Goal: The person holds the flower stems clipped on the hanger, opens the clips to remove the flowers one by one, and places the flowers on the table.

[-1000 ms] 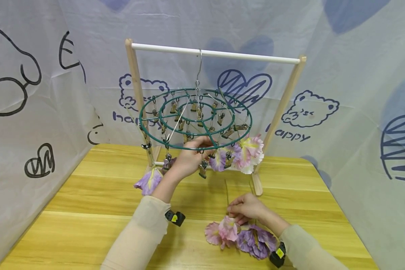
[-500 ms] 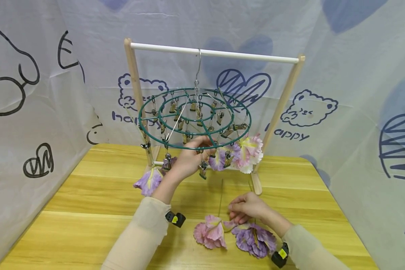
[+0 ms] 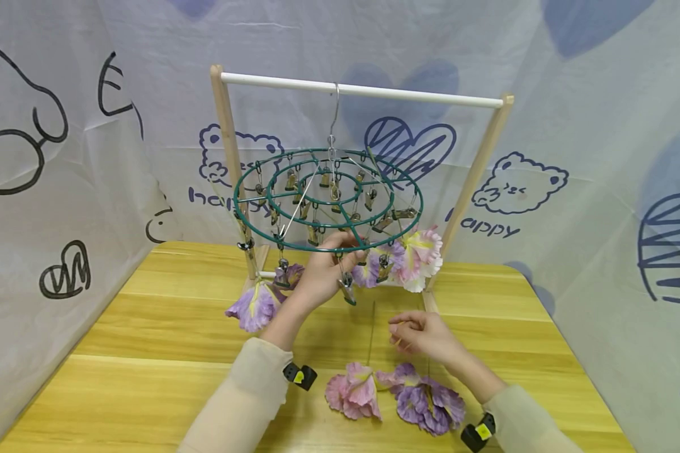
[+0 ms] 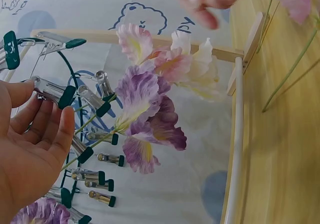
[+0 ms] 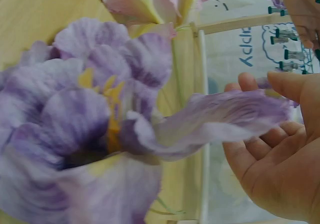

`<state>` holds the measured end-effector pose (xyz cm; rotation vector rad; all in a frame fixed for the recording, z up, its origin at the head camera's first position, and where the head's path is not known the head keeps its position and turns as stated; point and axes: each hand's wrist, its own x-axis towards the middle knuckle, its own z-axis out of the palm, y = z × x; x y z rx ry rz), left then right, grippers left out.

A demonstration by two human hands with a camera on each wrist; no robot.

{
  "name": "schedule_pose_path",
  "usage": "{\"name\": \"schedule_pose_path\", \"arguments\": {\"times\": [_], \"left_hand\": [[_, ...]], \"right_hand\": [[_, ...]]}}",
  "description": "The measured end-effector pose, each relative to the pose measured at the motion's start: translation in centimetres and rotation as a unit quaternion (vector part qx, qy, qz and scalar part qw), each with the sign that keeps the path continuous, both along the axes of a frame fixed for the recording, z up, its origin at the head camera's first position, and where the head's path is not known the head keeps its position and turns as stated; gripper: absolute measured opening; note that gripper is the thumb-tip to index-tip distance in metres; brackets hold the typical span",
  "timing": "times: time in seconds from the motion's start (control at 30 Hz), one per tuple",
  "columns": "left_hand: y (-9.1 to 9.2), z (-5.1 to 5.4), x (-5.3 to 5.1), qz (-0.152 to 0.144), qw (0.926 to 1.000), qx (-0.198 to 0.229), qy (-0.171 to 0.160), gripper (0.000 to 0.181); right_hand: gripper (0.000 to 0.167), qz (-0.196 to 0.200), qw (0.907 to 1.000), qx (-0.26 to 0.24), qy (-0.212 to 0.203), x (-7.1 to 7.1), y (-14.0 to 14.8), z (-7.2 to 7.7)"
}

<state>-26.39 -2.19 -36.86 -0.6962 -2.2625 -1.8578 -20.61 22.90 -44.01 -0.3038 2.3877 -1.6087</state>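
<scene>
Head view: a tug by the left hand could swing the green ring hanger, jostling its flowers; the right hand lies empty, just beyond the purple flower.
Left wrist: thumb and fingers pinch a metal clip.
Right wrist: fingers relaxed; a purple petal overlaps them, contact uncertain.

Left grip high in a pinch, right grip lower, loose.

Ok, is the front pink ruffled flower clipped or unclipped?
Unclipped: the pink ruffled flower lies on the yellow wooden table, its thin green stem free.
</scene>
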Motion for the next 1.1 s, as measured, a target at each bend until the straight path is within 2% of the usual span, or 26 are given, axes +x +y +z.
{"name": "schedule_pose_path", "arguments": {"times": [0.13,0.33,0.53,0.73,0.83,0.93,1.1], "left_hand": [[0.4,-0.3,0.0,-0.003,0.9999,0.015,0.007,0.030],[1.0,-0.6,0.4,-0.005,0.9994,0.026,0.020,0.035],[1.1,-1.4,0.6,0.008,0.9988,0.014,0.047,0.040],[0.9,-1.8,0.8,0.016,0.9989,0.019,0.039,0.041],[0.8,-2.0,0.7,0.018,0.9992,0.030,0.018,0.040],[0.6,-2.3,0.6,0.025,0.9987,0.044,0.007,0.038],[0.4,-2.6,0.1,0.052,0.9961,0.065,0.028,0.036]], "right_hand": [[0.034,-0.011,0.9981,-0.005,0.060,0.1,0.0,0.7],[0.029,-0.071,0.9895,-0.037,0.120,0.0,-0.2,1.5],[0.028,-0.116,0.9715,-0.069,0.194,-0.8,-0.4,2.9],[0.030,-0.141,0.9504,-0.069,0.268,-1.9,-0.9,4.7],[0.029,-0.147,0.9451,-0.070,0.283,-2.5,-1.4,5.5],[0.027,-0.145,0.9440,-0.072,0.287,-3.2,-1.8,6.0],[0.026,-0.144,0.9435,-0.066,0.291,-4.4,-2.6,6.8]]}}
